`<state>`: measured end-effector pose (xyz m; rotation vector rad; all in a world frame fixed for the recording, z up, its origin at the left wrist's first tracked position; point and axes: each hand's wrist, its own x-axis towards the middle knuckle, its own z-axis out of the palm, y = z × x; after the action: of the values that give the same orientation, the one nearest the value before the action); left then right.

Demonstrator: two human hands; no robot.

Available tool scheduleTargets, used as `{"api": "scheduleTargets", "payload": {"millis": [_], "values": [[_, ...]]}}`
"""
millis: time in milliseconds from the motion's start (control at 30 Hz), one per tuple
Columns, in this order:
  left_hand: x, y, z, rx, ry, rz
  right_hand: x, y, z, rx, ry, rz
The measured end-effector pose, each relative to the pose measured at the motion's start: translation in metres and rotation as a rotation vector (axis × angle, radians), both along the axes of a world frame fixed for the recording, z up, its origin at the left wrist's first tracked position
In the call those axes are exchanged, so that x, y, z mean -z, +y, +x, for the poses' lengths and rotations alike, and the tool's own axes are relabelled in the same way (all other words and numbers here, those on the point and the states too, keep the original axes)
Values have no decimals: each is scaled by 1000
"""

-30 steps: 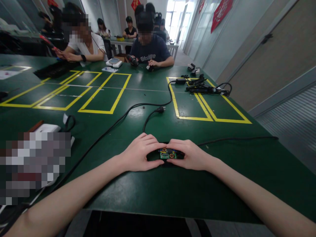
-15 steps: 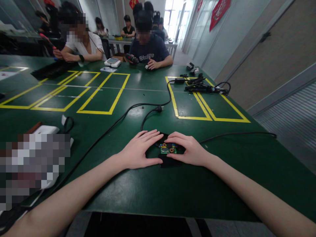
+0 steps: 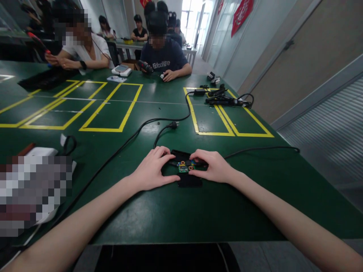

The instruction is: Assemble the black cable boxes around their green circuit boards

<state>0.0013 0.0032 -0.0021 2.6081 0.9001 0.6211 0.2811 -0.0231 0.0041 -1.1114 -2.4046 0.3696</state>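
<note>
A small green circuit board with copper-wound coils lies in front of me between my hands. My right hand grips it from the right, thumb at the near edge and fingers above. My left hand is at the left, its thumb and fingers apart; the thumb tip meets a flat black cover piece, and the fingertips reach a black casing half behind the board. Black cords run out on both sides; one ends in a plug lying beyond my left hand.
A long black cable crosses the green table. At the back right lies a bundle of black adapters and cords over yellow tape outlines. A blurred pale object is at my left. Two people sit across, one holding a power drill.
My left fingers have gone from stretched out to more bent, drawing back from above the casing half. More of the casing and cover shows. The whole view has shifted slightly.
</note>
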Motion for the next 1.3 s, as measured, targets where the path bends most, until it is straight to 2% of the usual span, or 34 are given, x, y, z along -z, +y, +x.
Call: {"api": "scheduleTargets", "payload": {"millis": [267,433,633,867,1133,1300], "values": [[3,-4,-3,-23,-21,-39,8,-19,-1,45,32,92],[3,-5,-7,-3,-63,-58,12,-25,-7,79,50,35],[0,0,-12,20,-87,-50,10,-19,-13,90,75,-9],[1,9,-18,52,-100,-21,15,-13,-21,94,-122,167],[0,14,-19,69,-104,-43,18,-20,-25,99,97,135],[0,13,-16,88,-166,-49,15,-20,-23,85,111,95]]}}
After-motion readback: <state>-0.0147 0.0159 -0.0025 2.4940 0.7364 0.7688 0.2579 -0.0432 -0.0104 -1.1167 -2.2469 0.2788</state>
